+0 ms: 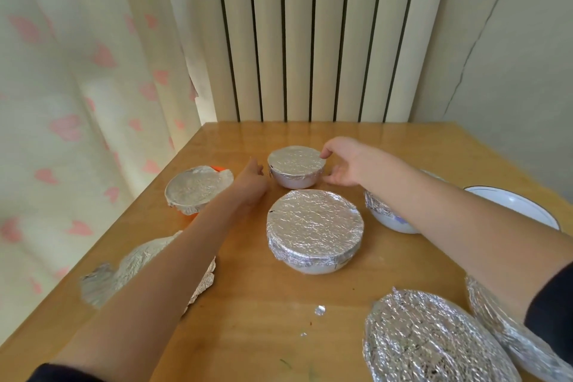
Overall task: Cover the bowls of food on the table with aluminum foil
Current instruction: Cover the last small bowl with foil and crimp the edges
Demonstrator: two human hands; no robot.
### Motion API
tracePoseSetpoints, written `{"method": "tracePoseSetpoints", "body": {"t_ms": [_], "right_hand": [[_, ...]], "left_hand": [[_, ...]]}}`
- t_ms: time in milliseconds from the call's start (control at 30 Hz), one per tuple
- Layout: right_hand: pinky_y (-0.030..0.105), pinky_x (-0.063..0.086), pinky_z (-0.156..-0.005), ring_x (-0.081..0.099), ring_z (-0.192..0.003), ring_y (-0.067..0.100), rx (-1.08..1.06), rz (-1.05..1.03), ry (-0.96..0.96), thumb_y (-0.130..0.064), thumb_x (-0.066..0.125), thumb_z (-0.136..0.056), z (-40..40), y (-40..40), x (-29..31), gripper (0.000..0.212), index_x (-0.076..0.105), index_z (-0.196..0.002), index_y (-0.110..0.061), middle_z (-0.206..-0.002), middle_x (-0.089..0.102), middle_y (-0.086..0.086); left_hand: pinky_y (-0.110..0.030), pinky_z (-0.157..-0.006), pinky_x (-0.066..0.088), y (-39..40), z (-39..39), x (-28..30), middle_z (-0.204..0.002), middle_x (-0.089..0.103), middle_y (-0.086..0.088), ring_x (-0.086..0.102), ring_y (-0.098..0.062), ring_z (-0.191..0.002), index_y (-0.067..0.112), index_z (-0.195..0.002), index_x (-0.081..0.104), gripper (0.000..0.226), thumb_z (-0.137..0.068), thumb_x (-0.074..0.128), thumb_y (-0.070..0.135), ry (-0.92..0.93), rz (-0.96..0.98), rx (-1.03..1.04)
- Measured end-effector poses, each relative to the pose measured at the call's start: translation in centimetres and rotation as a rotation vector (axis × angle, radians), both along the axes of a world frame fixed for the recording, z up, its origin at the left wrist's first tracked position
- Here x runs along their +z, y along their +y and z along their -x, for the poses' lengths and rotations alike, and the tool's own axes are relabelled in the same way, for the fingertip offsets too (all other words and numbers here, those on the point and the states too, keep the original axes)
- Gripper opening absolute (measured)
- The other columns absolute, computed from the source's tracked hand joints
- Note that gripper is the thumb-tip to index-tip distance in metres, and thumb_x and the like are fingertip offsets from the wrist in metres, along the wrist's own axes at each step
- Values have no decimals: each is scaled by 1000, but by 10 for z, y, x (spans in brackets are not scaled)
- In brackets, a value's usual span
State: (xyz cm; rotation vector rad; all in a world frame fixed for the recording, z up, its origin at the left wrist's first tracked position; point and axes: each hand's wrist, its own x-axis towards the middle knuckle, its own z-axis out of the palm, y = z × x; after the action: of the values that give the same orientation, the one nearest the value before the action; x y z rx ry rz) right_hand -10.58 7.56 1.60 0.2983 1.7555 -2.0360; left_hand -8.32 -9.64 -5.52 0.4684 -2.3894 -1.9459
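Silver crinkled foil point(314, 222) on white bowls point(316, 268); orange bowl point(217, 168); honey-brown table point(257, 313); cream curtain point(77, 87), pink hearts.

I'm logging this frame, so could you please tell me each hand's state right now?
Left hand: open, beside the small foil-covered bowl, holding nothing.
Right hand: open, fingers spread around that bowl's far side.

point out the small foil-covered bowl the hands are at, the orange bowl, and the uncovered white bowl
small foil-covered bowl point(296, 161), head view, middle of its foil top
orange bowl point(198, 184), head view, foil sheet over its mouth
uncovered white bowl point(508, 203), head view, bare inner wall near the rim
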Motion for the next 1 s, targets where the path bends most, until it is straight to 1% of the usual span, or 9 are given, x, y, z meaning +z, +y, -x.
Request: {"method": "tracePoseSetpoints", "body": {"t_ms": [100,200,300,433,533,600,700,867,1000], "right_hand": [[41,30,-111,15,-145,28,-5,-2,51,12,43,-87,-11,18,16,71,19,-149,-12,-157,10,17],[35,42,-101,39,-131,22,-3,34,156,10,44,-89,-25,56,37,39,45,-124,-7,-128,47,15],[27,54,-83,59,-102,23,-57,-98,286,0,44,-94,-37,110,51,22,52,-114,-5,-108,60,15],[22,49,-47,55,-64,19,-201,-634,451,-9,47,-94,-47,190,33,11,57,-97,-14,-79,59,7],[26,33,-52,49,-75,25,-202,-1079,459,-15,51,-88,-46,246,0,5,52,-84,-17,-75,50,8],[30,39,-66,52,-83,27,-129,-1231,356,-26,51,-88,-43,271,-22,12,53,-87,-14,-83,54,12],[30,41,-67,54,-83,27,-65,-1203,295,-30,50,-92,-44,283,-43,21,55,-92,-9,-88,57,13],[13,26,-35,38,-29,12,-158,-846,171,-5,40,-92,-57,274,-54,16,54,-86,-3,-33,50,1],[9,20,-33,30,-28,10,-325,-642,180,-1,34,-91,-54,271,-50,25,52,-108,-3,-40,56,5]], "left_hand": [[-48,-105,42,-4,-7,16,-148,39,-14,38,-32,-135,5,-148,26,68,-87,41,-19,73,124,114],[-28,-89,50,7,-22,45,-151,39,-8,38,-23,-138,12,-151,27,72,-88,37,-20,247,67,216],[-16,-77,47,40,-42,77,-127,54,0,51,-14,-123,15,-135,47,60,-86,39,-18,450,139,117],[-14,-88,45,111,-64,99,-112,63,2,57,-9,-108,14,-105,62,36,-86,44,-11,571,357,-239],[-18,-84,40,163,-68,95,-111,67,1,57,-11,-107,16,-99,66,24,-88,54,-1,568,606,-511],[-20,-84,38,193,-67,88,-116,68,-1,57,-15,-111,15,-104,69,24,-89,55,3,534,753,-628],[-24,-90,39,225,-62,76,-125,65,-1,55,-18,-117,19,-112,70,32,-90,51,4,412,926,-755],[-36,-101,43,244,-54,71,-128,62,0,54,-21,-118,18,-118,67,35,-90,53,3,285,1035,-847],[-28,-96,39,244,-54,72,-134,58,-3,51,-22,-123,15,-130,59,38,-93,53,8,298,1051,-777]]}}
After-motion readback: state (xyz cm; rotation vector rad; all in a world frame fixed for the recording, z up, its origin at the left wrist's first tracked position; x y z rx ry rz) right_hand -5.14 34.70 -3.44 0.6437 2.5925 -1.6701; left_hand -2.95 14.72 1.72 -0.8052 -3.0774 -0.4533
